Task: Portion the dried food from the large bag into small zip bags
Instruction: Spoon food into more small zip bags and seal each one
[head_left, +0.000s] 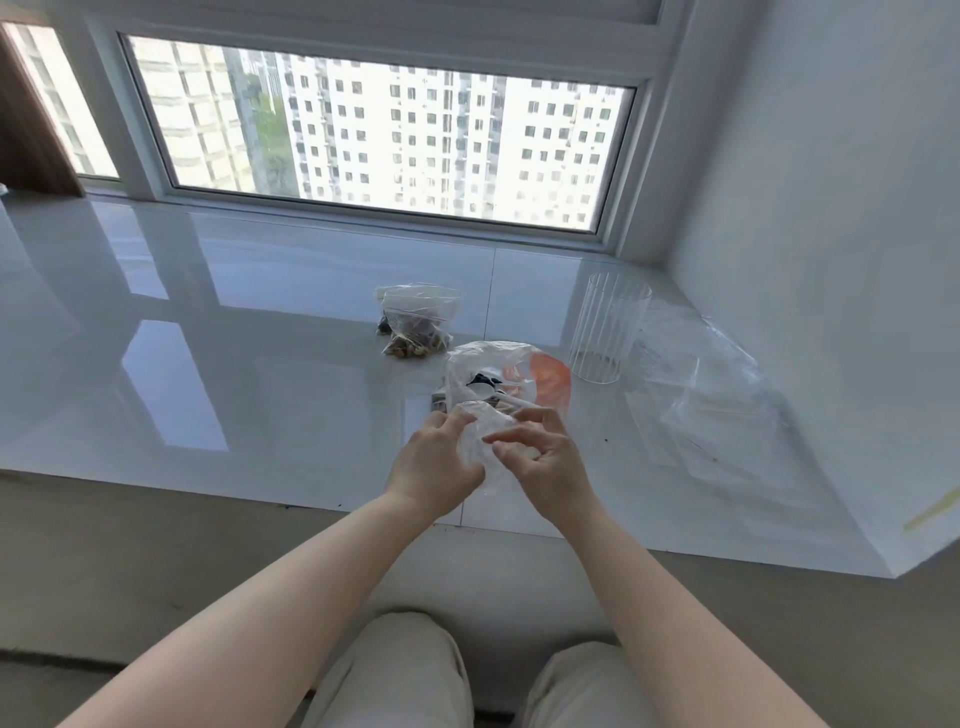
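The large clear bag (493, 364), with an orange print on its right side, lies on the glossy white sill (260, 364), and dark dried food and a white scoop (511, 402) show through it. Just in front of it, my left hand (436, 460) and my right hand (540, 457) both hold a small clear zip bag (480, 441) between them, fingers curled on its plastic. I cannot tell what that small bag holds. Two filled small zip bags (415, 325) of brown and dark pieces lie behind, toward the window.
A clear ribbed glass tumbler (605, 327) stands right of the large bag. A heap of clear plastic bags (711, 395) lies at the far right against the wall. The sill's front edge (311, 506) runs just under my wrists; my knees are below.
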